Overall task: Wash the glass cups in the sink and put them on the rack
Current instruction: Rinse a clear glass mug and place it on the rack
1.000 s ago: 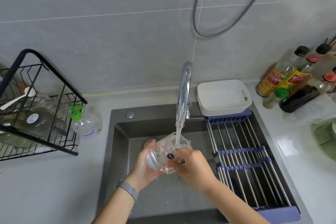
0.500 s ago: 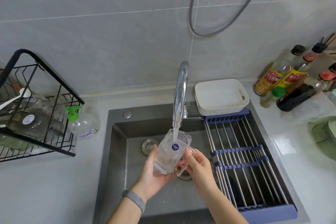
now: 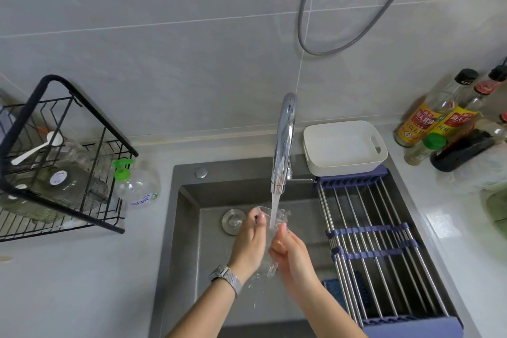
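Cup sits under the tap for rinsing, left hand and right hand both gripping it.

Even daylight-soft lighting; glare on faucet; wide-angle edge bending.

The faucet is mirror-bright chrome. The sink is matt dark grey metal. At 3 o'clock, a roll-up rack has shiny steel rods with blue plastic ends. The basin is smooth white plastic; the wire rack at 9 o'clock is black-coated metal. The glass cup is clear and wet.
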The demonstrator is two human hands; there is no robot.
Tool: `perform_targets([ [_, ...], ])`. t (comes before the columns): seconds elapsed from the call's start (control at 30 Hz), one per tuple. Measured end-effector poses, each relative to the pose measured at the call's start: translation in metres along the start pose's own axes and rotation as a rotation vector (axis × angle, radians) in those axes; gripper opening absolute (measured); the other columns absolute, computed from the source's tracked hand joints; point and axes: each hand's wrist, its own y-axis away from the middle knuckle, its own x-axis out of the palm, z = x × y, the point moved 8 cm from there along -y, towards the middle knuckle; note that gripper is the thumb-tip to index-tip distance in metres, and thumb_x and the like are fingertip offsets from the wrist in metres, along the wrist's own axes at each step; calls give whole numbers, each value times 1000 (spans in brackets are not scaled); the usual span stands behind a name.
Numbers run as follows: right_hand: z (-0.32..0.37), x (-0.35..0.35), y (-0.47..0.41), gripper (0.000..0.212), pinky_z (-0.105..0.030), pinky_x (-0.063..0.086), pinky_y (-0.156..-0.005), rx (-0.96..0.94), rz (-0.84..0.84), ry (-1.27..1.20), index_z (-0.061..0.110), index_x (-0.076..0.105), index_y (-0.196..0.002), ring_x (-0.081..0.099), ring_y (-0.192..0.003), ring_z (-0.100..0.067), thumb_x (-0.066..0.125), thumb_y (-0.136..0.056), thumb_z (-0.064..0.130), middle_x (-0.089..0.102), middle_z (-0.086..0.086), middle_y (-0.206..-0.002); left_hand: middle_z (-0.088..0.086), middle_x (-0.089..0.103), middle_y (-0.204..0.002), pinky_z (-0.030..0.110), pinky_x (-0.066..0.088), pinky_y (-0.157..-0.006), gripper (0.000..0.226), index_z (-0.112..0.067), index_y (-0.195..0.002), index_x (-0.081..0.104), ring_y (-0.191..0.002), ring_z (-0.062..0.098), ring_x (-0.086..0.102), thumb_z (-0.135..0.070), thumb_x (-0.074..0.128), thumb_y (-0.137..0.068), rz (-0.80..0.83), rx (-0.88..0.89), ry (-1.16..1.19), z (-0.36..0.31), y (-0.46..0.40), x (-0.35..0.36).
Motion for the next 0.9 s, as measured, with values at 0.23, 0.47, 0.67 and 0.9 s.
perform_targets([
  [0.23, 12, 3, 10, 36, -23, 17, -51, 45, 105, -119, 21, 48, -54, 15, -54, -10, 54, -85, 40, 18, 6, -59, 18, 73, -92, 32, 52, -84, 74, -1, -98, 73, -89, 27, 68, -57, 23, -98, 311, -498, 524, 31, -19, 10],
  [0.47, 31, -27, 1, 44, -29, 28, -51, -79, -204, 208, 14, 46, -61, 26, -50, -15, 60, -88, 45, 36, 3, -51, -2, 57, -133, 33, 35, -110, 77, -23, -132, 55, -121, 14, 52, -76, 24, -86, 277, -275, 166, 1, -14, 6],
  [0.67, 46, -25, 9, 43, -31, 47, -66, -291, -439, 453, 10, 55, -78, 54, -65, -16, 54, -91, 50, 59, -5, -73, 10, 74, -103, 44, 51, -97, 70, -31, -74, 76, -101, 26, 68, -75, 22, -83, -44, -374, 393, 12, -10, 14],
  [0.9, 41, -14, 9, 38, -33, 44, -61, -258, -384, 532, 11, 52, -71, 49, -58, -11, 55, -93, 41, 56, 2, -62, 8, 68, -85, 35, 49, -83, 53, -16, -81, 60, -85, 29, 64, -40, 20, -104, -266, -216, 128, -12, 0, -12],
])
